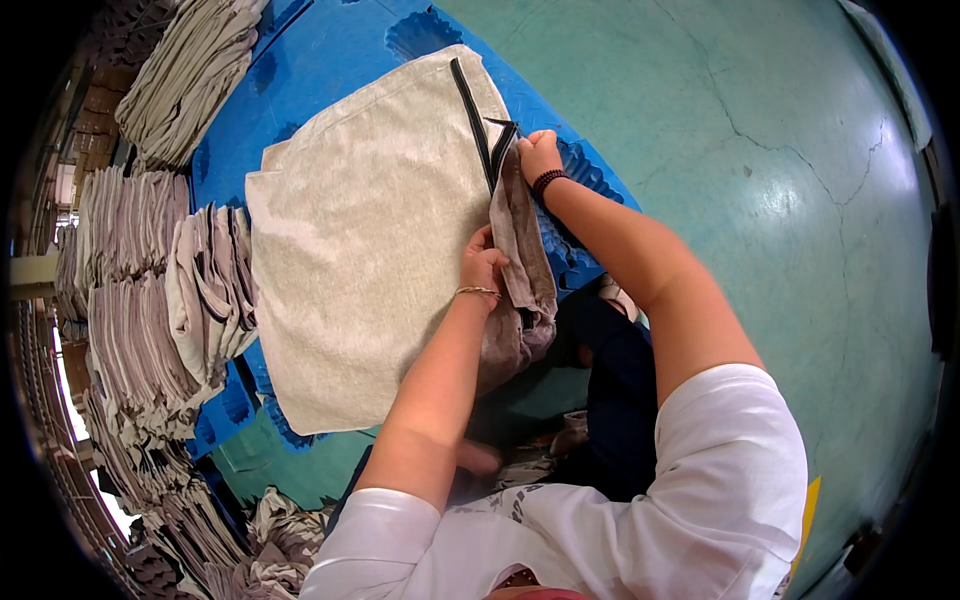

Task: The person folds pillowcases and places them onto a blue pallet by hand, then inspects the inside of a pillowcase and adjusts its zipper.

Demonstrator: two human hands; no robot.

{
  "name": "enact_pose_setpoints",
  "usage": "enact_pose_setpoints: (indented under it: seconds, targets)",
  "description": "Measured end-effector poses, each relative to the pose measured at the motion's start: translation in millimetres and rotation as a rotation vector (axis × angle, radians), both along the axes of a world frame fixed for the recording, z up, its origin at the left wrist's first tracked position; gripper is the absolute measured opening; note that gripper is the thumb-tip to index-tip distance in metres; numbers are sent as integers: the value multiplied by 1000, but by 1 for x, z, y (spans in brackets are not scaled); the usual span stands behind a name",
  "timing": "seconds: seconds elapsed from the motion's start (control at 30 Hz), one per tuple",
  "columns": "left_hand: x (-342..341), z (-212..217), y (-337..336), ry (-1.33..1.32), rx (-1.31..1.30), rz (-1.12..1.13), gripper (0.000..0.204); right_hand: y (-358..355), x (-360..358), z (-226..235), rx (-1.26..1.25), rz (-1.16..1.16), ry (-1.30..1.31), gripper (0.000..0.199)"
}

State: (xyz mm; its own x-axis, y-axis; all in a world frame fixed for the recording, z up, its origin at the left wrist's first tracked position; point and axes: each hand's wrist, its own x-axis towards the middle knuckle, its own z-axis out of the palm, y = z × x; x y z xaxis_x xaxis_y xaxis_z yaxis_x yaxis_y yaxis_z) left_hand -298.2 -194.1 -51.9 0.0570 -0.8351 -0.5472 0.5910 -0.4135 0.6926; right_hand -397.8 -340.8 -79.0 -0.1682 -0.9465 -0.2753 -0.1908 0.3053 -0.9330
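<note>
A large beige fabric cushion cover (365,220) lies spread over a blue plastic surface. A black zipper (470,115) runs along its right side, partly parted, and the brownish inner side (520,225) of the fabric shows below it. My left hand (483,262) is closed on the cover's opening edge, thumb against the cloth. Farther up the same edge, my right hand (540,153) is closed at the zipper's corner, its fingertips partly hidden. Whether it pinches a zipper pull or only the cloth is too small to make out.
Beneath the cover is the ridged blue plastic surface (235,130). Stacks of folded beige covers (130,225) stand along the left, and another pile (195,75) sits at the far left. Loose fabric (285,530) lies low on the left. Green floor (780,200) extends to the right.
</note>
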Motion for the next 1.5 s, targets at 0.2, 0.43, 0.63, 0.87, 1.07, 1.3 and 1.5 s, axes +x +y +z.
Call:
enact_pose_setpoints:
  seconds: [0.2, 0.43, 0.63, 0.87, 1.07, 1.3, 1.5]
  targets:
    - [-2, 1, 0, -22, 12, 8, 54, -7, 2, -1, 31, -44, 23, 24]
    - [-2, -1, 0, 23, 0, -7, 54, -13, -4, -13, -22, -135, -2, 23]
    - [-1, -6, 0, 18, -13, 14, 55, 1, -22, -10, -108, -88, -90, 21]
    - [-12, -9, -1, -281, -153, -95, 52, 47, -33, -3, 361, 142, -392, 19]
    - [-28, -11, 6, -643, -296, -246, 63, 60, -29, 6, 266, 233, -377, 24]
    - [-28, -23, 1, -840, -248, -123, 57, 73, -17, 24, 264, 264, -449, 27]
    - [-5, 9, 6, 10, 33, 27, 41, 64, -17, 26, 278, 147, -512, 24]
